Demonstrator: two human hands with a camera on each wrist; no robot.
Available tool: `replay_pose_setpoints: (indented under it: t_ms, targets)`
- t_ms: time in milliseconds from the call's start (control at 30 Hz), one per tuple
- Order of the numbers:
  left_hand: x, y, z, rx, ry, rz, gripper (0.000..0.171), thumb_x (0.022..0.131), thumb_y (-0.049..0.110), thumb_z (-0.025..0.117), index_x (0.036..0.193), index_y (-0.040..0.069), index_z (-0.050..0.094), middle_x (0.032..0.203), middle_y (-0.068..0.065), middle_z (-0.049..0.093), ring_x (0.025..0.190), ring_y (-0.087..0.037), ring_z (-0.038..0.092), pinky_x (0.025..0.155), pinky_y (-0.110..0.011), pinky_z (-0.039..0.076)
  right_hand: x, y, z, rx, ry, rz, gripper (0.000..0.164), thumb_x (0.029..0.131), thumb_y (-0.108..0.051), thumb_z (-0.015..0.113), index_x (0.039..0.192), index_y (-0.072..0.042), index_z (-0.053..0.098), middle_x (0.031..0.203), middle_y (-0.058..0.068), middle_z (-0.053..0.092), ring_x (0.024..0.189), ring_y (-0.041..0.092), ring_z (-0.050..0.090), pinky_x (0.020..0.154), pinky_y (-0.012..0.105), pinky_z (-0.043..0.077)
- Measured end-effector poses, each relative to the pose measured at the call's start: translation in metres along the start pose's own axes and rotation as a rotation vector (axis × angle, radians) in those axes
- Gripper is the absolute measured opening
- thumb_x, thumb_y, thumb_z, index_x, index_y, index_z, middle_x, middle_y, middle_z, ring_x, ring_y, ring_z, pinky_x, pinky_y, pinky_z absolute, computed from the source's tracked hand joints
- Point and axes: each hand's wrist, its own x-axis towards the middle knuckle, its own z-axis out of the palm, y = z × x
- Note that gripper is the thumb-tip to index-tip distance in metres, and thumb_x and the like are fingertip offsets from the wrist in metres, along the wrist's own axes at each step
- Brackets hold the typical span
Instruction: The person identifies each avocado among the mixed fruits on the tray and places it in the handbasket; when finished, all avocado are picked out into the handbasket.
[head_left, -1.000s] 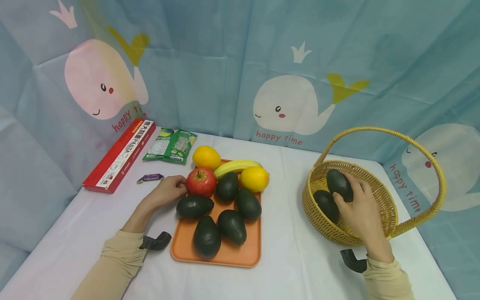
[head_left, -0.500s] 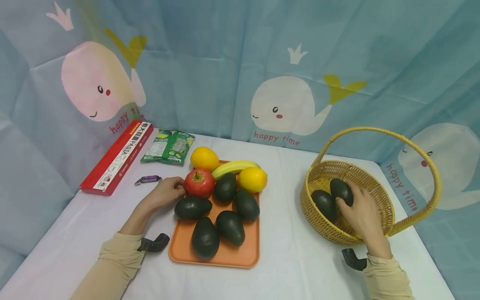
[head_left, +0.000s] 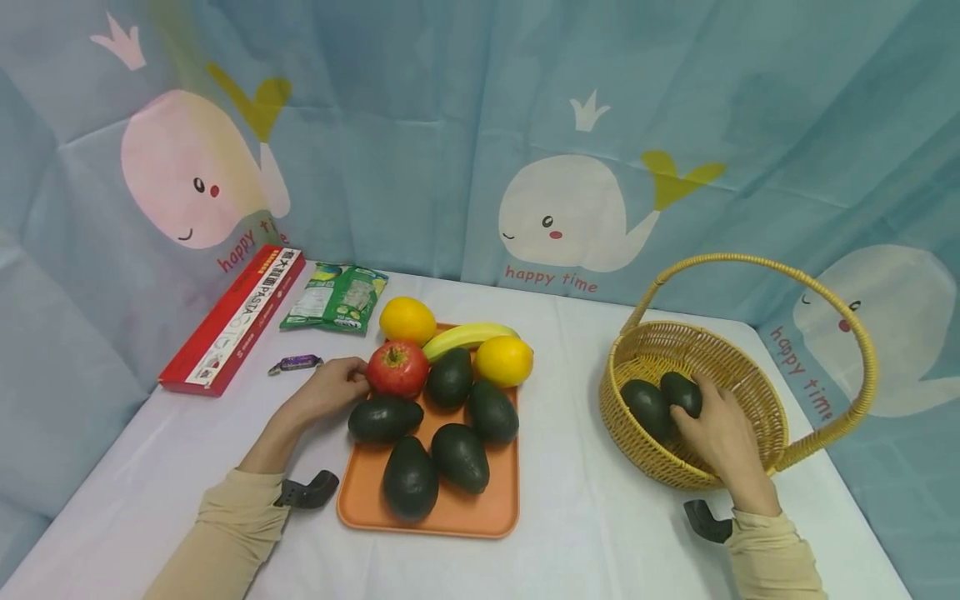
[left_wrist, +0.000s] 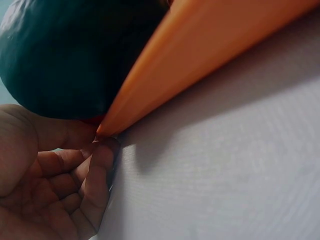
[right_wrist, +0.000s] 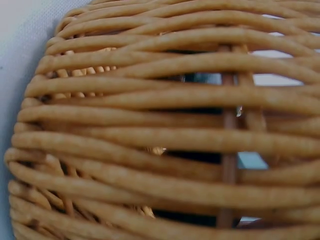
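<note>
In the head view my left hand (head_left: 333, 387) is at the left edge of the orange tray (head_left: 480, 515), beside a round red fruit (head_left: 397, 369) and a dark green avocado (head_left: 385, 418). The left wrist view shows thumb and fingers pinching the tray's rim (left_wrist: 165, 70) under an avocado (left_wrist: 55, 60). My right hand (head_left: 723, 433) reaches inside the wicker basket (head_left: 637, 454) and holds an avocado (head_left: 681, 393) low in it. A second avocado (head_left: 647, 408) lies right beside that one. Basket weave (right_wrist: 150, 135) fills the right wrist view, hiding the hand.
More avocados (head_left: 411, 479), a banana (head_left: 468, 336) and two lemons (head_left: 504, 361) are on or at the tray. Behind on the left are a red pasta box (head_left: 232, 321), a green snack bag (head_left: 336, 297) and a purple candy (head_left: 296, 363). The basket's tall handle (head_left: 765, 260) arches above it.
My right hand has lowered its avocado deeper into the basket, down next to the other one. The left hand stays at the tray's edge. The head view has shifted slightly.
</note>
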Motion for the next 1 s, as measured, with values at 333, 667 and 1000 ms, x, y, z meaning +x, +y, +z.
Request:
replay_pose_setpoints:
  t_ms: [333, 667, 1000]
  targets:
    - [0.0009, -0.0022, 0.0006, -0.007, 0.003, 0.013, 0.026, 0.09, 0.014, 0.056, 0.108, -0.005, 0.062, 0.084, -0.008, 0.061, 0.077, -0.018, 0.052, 0.07, -0.03, 0.042, 0.0003, 0.0, -0.0004, -0.018, -0.084, 0.025, 0.071, 0.092, -0.033, 0.054, 0.147, 0.005, 0.031, 0.13, 0.043, 0.038, 0.107, 0.059, 0.05, 0.077, 0.062, 0.045]
    - [0.0005, -0.0023, 0.0007, -0.006, 0.004, 0.011, 0.026, 0.09, 0.014, 0.057, 0.108, -0.005, 0.062, 0.083, -0.008, 0.059, 0.077, -0.018, 0.051, 0.07, -0.03, 0.042, -0.0001, 0.0002, -0.0001, -0.014, -0.065, 0.012, 0.07, 0.092, -0.034, 0.055, 0.146, 0.005, 0.033, 0.13, 0.042, 0.039, 0.105, 0.058, 0.051, 0.077, 0.062, 0.046]
    - [-0.0001, -0.0004, 0.0005, -0.016, -0.006, 0.007, 0.027, 0.091, 0.013, 0.056, 0.11, -0.006, 0.061, 0.085, -0.009, 0.061, 0.078, -0.018, 0.052, 0.07, -0.029, 0.043, -0.0016, -0.0007, -0.0032, -0.037, -0.052, 0.018, 0.07, 0.092, -0.036, 0.056, 0.146, 0.002, 0.034, 0.132, 0.041, 0.04, 0.107, 0.058, 0.051, 0.074, 0.063, 0.045]
